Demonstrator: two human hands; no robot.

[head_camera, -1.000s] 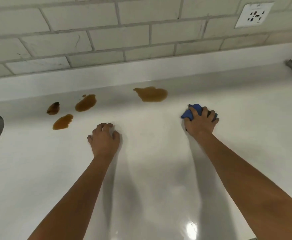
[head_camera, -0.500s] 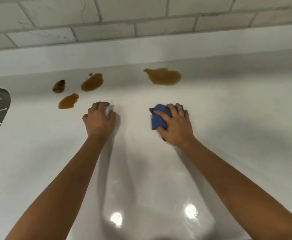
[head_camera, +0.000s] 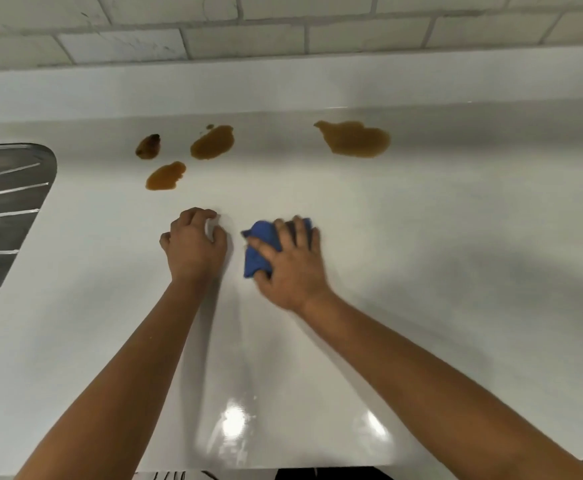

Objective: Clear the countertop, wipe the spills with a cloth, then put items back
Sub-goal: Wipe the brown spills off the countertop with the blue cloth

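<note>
A white countertop carries several brown spills. Three small spills sit at the back left and a larger spill lies further right. A bunched blue cloth is on the counter in the middle. My right hand lies over it, fingers spread on top and thumb across it, holding it down against the surface. My left hand rests just left of the cloth, bent fingers touching the counter, with nothing in it. Both hands are nearer to me than the spills.
A steel sink drainboard with ridges lies at the left edge. A raised white ledge and a tiled wall close off the back. The counter's front edge runs along the bottom.
My right hand has slid the blue cloth leftward across the counter, ending close beside my left hand. My left hand has stayed in place. The view has shifted down and left.
</note>
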